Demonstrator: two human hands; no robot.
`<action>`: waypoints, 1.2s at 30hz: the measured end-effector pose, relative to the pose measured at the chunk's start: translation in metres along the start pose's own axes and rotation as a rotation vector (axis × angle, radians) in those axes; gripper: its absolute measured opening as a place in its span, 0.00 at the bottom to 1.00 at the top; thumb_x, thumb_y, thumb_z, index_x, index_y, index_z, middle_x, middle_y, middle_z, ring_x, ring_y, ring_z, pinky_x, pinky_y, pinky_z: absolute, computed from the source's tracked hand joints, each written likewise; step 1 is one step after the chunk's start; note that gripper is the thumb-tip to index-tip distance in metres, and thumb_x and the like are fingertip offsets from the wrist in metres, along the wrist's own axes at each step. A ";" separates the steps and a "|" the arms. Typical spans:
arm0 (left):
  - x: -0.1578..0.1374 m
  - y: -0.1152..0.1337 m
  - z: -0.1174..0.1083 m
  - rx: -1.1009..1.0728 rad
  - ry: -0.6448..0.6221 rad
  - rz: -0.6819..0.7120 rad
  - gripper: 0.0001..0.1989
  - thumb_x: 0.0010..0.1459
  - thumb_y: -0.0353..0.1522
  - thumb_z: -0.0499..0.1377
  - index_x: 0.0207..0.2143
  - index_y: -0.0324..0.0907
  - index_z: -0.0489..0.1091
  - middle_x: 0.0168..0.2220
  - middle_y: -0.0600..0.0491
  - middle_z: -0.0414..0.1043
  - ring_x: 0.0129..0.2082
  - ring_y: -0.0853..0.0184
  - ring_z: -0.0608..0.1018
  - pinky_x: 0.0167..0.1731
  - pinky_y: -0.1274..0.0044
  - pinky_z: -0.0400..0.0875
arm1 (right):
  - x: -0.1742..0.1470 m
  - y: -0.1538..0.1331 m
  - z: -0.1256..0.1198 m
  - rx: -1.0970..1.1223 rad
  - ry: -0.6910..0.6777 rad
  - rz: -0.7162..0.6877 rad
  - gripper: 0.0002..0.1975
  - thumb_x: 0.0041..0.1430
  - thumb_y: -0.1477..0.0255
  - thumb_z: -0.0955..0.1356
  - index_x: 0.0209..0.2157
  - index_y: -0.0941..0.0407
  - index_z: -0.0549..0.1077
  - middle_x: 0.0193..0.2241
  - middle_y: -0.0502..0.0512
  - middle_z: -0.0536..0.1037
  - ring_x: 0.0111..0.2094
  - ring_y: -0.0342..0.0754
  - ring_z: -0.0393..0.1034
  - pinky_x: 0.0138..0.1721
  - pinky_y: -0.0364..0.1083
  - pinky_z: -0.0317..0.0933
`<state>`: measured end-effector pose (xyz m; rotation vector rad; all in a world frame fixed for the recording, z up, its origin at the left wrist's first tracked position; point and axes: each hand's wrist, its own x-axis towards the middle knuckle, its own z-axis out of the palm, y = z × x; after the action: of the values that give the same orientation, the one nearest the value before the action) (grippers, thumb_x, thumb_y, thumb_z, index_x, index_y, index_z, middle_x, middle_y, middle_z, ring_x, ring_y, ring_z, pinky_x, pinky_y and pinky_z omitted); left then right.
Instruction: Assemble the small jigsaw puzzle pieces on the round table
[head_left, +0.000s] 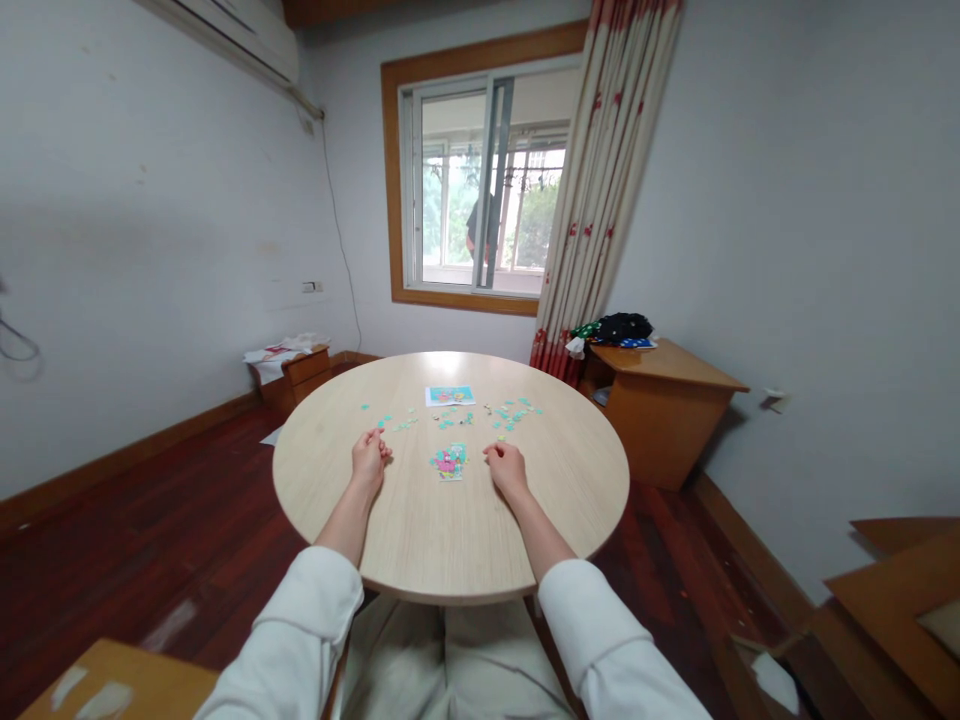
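On the round wooden table, my left hand [370,457] rests left of a partly joined jigsaw puzzle [451,462], its fingers curled in. My right hand [507,468] lies on the puzzle's other side, thumb and fingers drawn together. Whether either hand holds a small piece cannot be made out. Both hands are apart from the joined part, which is pink, teal and white. Beyond it are scattered loose puzzle pieces [517,412], mostly teal and pale green. A picture card [450,396] with a blue scene lies behind them.
The round table [420,560] stands close in front of my lap. Behind it on the right is a wooden desk [667,365] with dark cloth on top. A low cabinet [306,372] with papers stands at the back left. A person [480,228] shows through the window.
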<state>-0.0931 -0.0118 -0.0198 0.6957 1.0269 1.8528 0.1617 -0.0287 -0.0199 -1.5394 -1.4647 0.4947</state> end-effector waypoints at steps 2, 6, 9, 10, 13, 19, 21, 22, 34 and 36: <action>0.000 -0.002 0.001 0.029 0.003 0.003 0.08 0.45 0.32 0.55 0.31 0.40 0.64 0.15 0.64 0.55 0.13 0.78 0.60 0.17 0.83 0.56 | 0.000 0.000 0.000 0.005 0.000 0.002 0.13 0.48 0.73 0.59 0.25 0.56 0.75 0.25 0.53 0.78 0.30 0.46 0.70 0.32 0.41 0.59; -0.004 -0.005 0.007 0.103 0.014 0.010 0.10 0.42 0.27 0.53 0.32 0.40 0.64 0.15 0.62 0.58 0.11 0.78 0.59 0.14 0.84 0.53 | 0.000 0.000 0.001 0.017 -0.003 0.000 0.13 0.48 0.72 0.59 0.25 0.57 0.75 0.25 0.53 0.78 0.30 0.46 0.70 0.32 0.41 0.59; -0.011 -0.008 0.012 0.161 -0.008 0.032 0.11 0.42 0.25 0.53 0.32 0.39 0.65 0.19 0.59 0.65 0.12 0.78 0.62 0.14 0.84 0.54 | 0.001 0.001 0.002 0.020 -0.003 -0.001 0.13 0.48 0.72 0.59 0.25 0.57 0.75 0.26 0.53 0.78 0.30 0.46 0.70 0.32 0.41 0.59; -0.014 -0.008 0.014 0.185 -0.027 0.042 0.11 0.42 0.25 0.54 0.33 0.39 0.65 0.20 0.57 0.67 0.12 0.77 0.64 0.14 0.84 0.57 | 0.002 0.001 0.002 0.016 -0.001 0.000 0.13 0.48 0.72 0.59 0.26 0.57 0.75 0.26 0.53 0.78 0.30 0.46 0.70 0.32 0.41 0.59; -0.019 -0.008 0.017 0.214 -0.092 0.047 0.10 0.45 0.26 0.56 0.33 0.39 0.64 0.24 0.53 0.71 0.17 0.73 0.71 0.19 0.80 0.66 | 0.002 0.002 0.002 0.008 0.003 -0.002 0.13 0.48 0.72 0.59 0.26 0.57 0.75 0.26 0.54 0.78 0.30 0.46 0.70 0.32 0.42 0.59; -0.021 -0.006 0.019 0.204 -0.120 -0.019 0.12 0.45 0.29 0.60 0.34 0.39 0.63 0.23 0.53 0.72 0.17 0.71 0.73 0.19 0.77 0.69 | 0.001 0.000 0.000 0.007 -0.003 0.006 0.13 0.48 0.73 0.60 0.25 0.56 0.75 0.26 0.53 0.78 0.30 0.46 0.70 0.33 0.41 0.59; -0.021 -0.006 0.019 0.254 -0.129 -0.002 0.12 0.45 0.30 0.61 0.34 0.39 0.64 0.22 0.53 0.72 0.13 0.74 0.69 0.14 0.80 0.64 | 0.000 -0.001 0.000 0.008 -0.001 0.007 0.13 0.48 0.73 0.59 0.25 0.56 0.75 0.25 0.53 0.78 0.30 0.46 0.70 0.33 0.42 0.59; -0.021 -0.006 0.019 0.281 -0.127 0.016 0.12 0.45 0.31 0.61 0.34 0.38 0.65 0.22 0.53 0.72 0.11 0.75 0.67 0.13 0.82 0.61 | 0.000 -0.002 -0.001 0.009 -0.002 0.008 0.13 0.48 0.73 0.59 0.25 0.56 0.75 0.25 0.53 0.78 0.30 0.46 0.70 0.33 0.42 0.59; -0.022 -0.004 0.017 0.345 -0.091 0.144 0.06 0.48 0.32 0.59 0.30 0.38 0.70 0.18 0.52 0.69 0.17 0.70 0.70 0.15 0.81 0.62 | 0.000 -0.002 -0.001 0.015 -0.010 0.017 0.13 0.47 0.73 0.59 0.25 0.56 0.75 0.26 0.54 0.78 0.30 0.46 0.70 0.33 0.42 0.59; -0.020 -0.006 0.015 0.335 -0.108 0.114 0.07 0.48 0.30 0.58 0.32 0.38 0.70 0.20 0.53 0.69 0.15 0.74 0.67 0.14 0.82 0.60 | 0.000 -0.003 -0.001 0.017 -0.008 0.011 0.13 0.47 0.73 0.59 0.25 0.57 0.75 0.26 0.54 0.77 0.30 0.46 0.70 0.33 0.42 0.59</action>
<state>-0.0703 -0.0223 -0.0186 1.0596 1.2625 1.7330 0.1609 -0.0295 -0.0173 -1.5338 -1.4553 0.5190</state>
